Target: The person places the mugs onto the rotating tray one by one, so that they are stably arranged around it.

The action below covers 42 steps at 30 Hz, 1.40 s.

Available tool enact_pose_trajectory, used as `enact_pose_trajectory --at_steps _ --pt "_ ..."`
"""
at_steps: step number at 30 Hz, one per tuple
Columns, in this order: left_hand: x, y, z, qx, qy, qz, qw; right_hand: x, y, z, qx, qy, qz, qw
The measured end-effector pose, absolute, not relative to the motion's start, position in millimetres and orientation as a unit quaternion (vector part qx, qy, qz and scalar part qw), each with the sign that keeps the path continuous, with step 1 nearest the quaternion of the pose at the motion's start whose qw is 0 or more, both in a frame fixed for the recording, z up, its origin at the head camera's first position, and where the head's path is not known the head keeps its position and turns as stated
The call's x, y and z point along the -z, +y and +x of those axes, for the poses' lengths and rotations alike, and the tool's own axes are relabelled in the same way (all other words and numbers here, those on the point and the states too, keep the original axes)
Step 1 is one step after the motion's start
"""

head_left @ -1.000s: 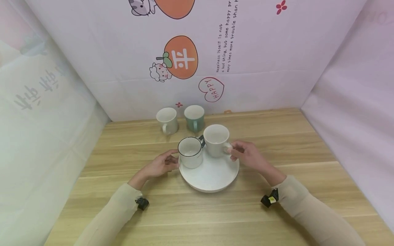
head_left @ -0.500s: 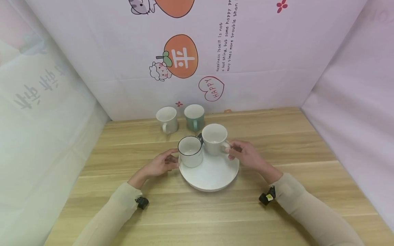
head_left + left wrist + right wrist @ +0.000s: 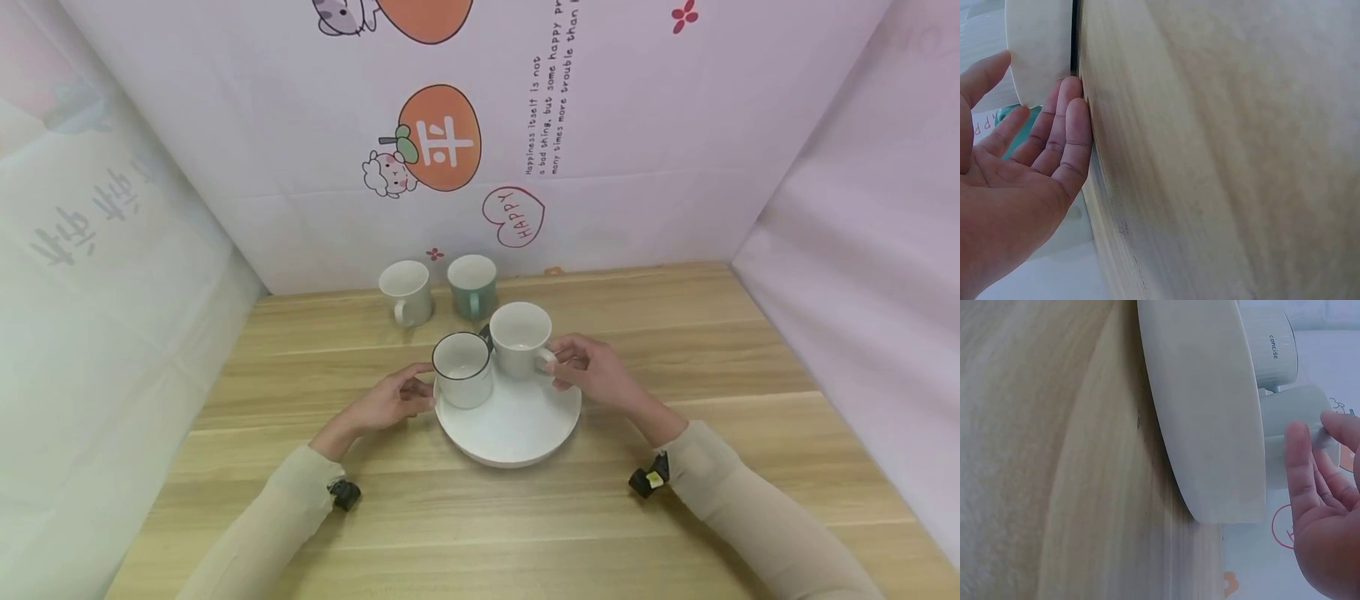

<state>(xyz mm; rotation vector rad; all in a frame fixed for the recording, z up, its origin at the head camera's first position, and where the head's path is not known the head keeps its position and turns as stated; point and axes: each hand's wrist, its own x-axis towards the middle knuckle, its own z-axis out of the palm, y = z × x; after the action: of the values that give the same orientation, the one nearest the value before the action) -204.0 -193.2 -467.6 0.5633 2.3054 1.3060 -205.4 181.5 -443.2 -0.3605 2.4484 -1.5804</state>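
A round white dish [image 3: 517,425] carries two upright mugs. One is a white mug with a black rim [image 3: 462,379], lettered "concise" in the right wrist view. Beside it, toward the back right, is a plain pale mug [image 3: 520,337]. My right hand [image 3: 596,375] pinches that pale mug's handle between thumb and fingers, as the right wrist view confirms. On the other side, my left hand [image 3: 386,404] has its relaxed fingers at the dish's left edge. In the left wrist view those fingers [image 3: 1075,128] lie along the dish's outer wall [image 3: 1041,50].
Behind the dish stand a pale grey mug [image 3: 417,308] and a green mug [image 3: 480,300], handles toward me. A printed cloth [image 3: 637,125] rises at the table's back edge, with white cloth at both sides. The wooden table [image 3: 480,533] extends in front.
The pale mug has shifted slightly left on the dish, closer to the black-rimmed mug, with my right hand following on its handle. My left hand stays at the dish's edge.
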Motion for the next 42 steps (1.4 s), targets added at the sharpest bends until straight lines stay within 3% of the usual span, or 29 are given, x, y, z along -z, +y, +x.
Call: enact_pose_trajectory --at_steps 42 --pt "467.3 -193.8 -203.2 -0.47 0.832 0.201 0.217 440.9 201.1 -241.3 0.469 0.858 -0.196 0.079"
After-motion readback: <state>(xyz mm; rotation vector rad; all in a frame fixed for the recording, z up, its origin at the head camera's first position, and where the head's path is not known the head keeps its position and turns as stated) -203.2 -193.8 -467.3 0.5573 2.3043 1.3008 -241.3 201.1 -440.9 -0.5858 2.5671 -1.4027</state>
